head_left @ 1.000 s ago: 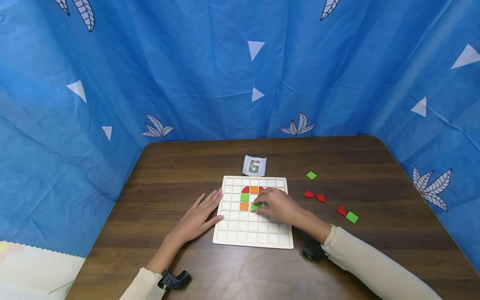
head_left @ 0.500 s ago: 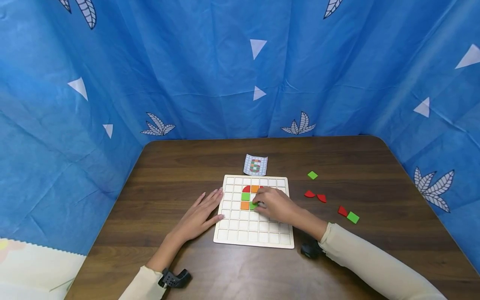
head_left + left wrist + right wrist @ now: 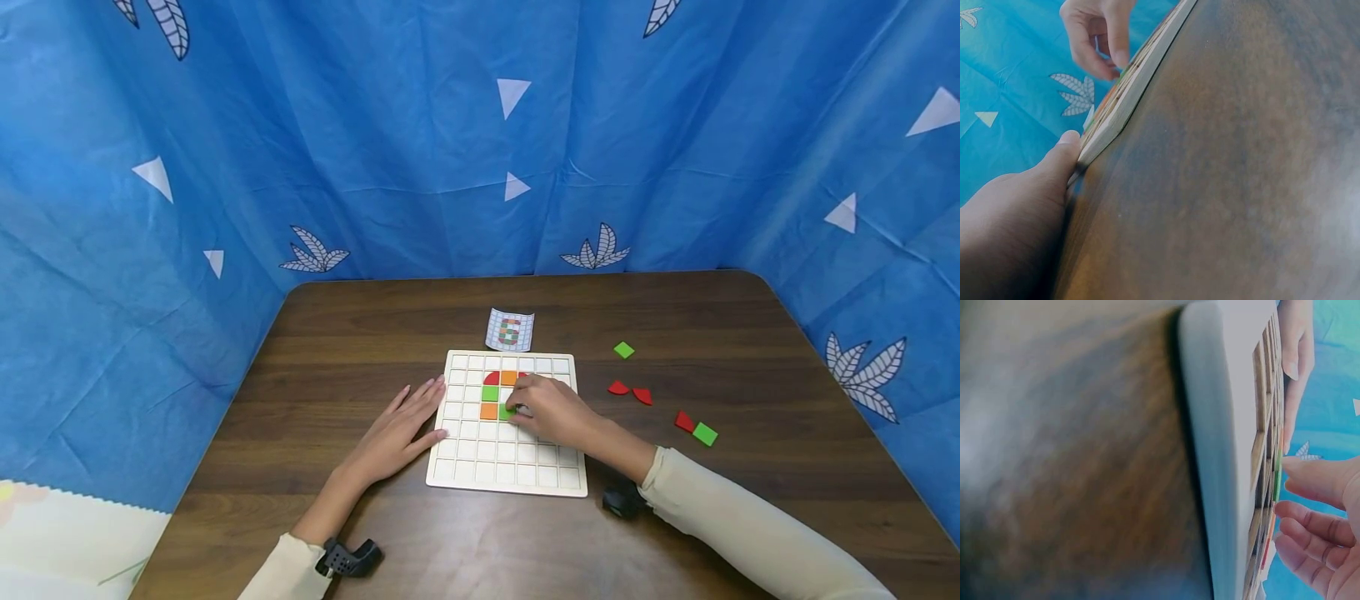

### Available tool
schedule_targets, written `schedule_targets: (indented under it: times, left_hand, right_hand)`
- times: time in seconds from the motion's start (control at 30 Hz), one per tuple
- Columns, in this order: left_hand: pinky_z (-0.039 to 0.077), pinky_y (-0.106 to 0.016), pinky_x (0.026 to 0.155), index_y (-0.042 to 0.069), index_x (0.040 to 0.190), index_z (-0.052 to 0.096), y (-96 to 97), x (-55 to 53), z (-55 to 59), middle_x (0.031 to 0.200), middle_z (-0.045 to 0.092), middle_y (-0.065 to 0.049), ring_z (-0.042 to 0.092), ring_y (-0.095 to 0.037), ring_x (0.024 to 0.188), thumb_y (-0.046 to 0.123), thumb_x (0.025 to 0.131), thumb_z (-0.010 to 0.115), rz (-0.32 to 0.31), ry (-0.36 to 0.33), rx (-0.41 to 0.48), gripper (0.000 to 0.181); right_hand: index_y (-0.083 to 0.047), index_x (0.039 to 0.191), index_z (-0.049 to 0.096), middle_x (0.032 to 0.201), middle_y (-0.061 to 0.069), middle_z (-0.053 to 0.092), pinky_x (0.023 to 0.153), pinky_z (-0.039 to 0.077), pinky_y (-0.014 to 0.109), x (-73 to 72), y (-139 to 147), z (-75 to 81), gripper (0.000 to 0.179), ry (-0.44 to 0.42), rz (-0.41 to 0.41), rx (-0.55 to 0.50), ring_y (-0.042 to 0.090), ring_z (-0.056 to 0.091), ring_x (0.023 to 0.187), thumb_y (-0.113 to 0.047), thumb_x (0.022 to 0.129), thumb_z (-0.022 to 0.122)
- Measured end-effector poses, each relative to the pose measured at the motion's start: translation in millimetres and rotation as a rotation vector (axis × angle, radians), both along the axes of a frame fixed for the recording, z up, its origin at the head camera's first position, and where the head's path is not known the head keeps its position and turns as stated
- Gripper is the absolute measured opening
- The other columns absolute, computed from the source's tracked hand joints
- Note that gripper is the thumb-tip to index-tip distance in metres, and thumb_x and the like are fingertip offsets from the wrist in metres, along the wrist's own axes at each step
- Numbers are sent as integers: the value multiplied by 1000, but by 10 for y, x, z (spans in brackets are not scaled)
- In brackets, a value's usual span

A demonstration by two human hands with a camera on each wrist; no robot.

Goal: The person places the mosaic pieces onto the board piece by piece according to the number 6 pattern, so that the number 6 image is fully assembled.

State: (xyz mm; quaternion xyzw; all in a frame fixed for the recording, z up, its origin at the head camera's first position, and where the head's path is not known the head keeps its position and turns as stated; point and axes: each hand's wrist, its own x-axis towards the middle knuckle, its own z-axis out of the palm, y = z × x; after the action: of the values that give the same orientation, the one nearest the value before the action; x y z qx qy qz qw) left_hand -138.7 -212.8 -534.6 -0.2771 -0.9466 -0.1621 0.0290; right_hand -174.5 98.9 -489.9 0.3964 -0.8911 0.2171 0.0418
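Note:
My right hand [image 3: 558,410] bends over the middle of a white gridded board [image 3: 506,477], thumb and fingers at the edges of a green square tile [image 3: 506,412]. In the right wrist view, the thumb [image 3: 1316,478] and fingertips lie on either side of that green tile, close on the board's face. Left of it in the same row sits an orange square tile [image 3: 489,412], with another green tile [image 3: 490,393] above. A red quarter-round tile [image 3: 492,379] and an orange tile [image 3: 508,378] form the upper row. My left hand [image 3: 397,433] lies flat, fingertips and thumb touching the board's left edge.
A small pattern card [image 3: 510,331] lies behind the board. Loose on the wooden table [image 3: 360,333] to the right are a green tile [image 3: 624,350], red quarter-round tiles [image 3: 618,387] and a red piece [image 3: 684,422] touching another green tile [image 3: 705,433]. Blue curtain [image 3: 450,125] surrounds the table.
The green tile under my right hand has shifted slightly left, into line beside the orange one. My right hand moved only a little with it; the left hand stayed put.

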Motion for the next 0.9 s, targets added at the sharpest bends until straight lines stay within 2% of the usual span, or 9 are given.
schedule_targets:
  times: [0.27,0.53,0.77,0.9]
  left_hand:
    - [13,-51,124,13,163,22,10,11,9,168,20,1,18,-20,155,57,104,44,3,0,-3,76]
    - [17,-56,122,10,162,25,5,10,-4,168,24,-3,23,-26,154,54,104,48,-11,43,6,76]
    - [14,-53,124,13,163,22,2,9,-7,168,20,0,20,-22,155,57,104,44,-4,16,-6,76]
    - [15,-54,124,12,163,22,-5,2,-12,168,20,0,21,-23,154,55,105,46,-16,30,5,76]
  right_hand:
    - [-11,102,81,104,3,73,84,58,40,66,166,133,20,8,-73,-21,20,68,100,-19,84,86]
    - [-10,101,82,98,2,74,74,59,35,92,445,234,25,42,-159,-86,19,69,92,-14,78,90]
    - [-9,103,81,100,5,73,70,59,32,126,718,290,27,54,-228,-110,21,69,89,-14,78,90]
    - [-7,103,81,98,6,73,64,56,30,142,883,291,25,62,-242,-143,21,68,82,-11,79,88]
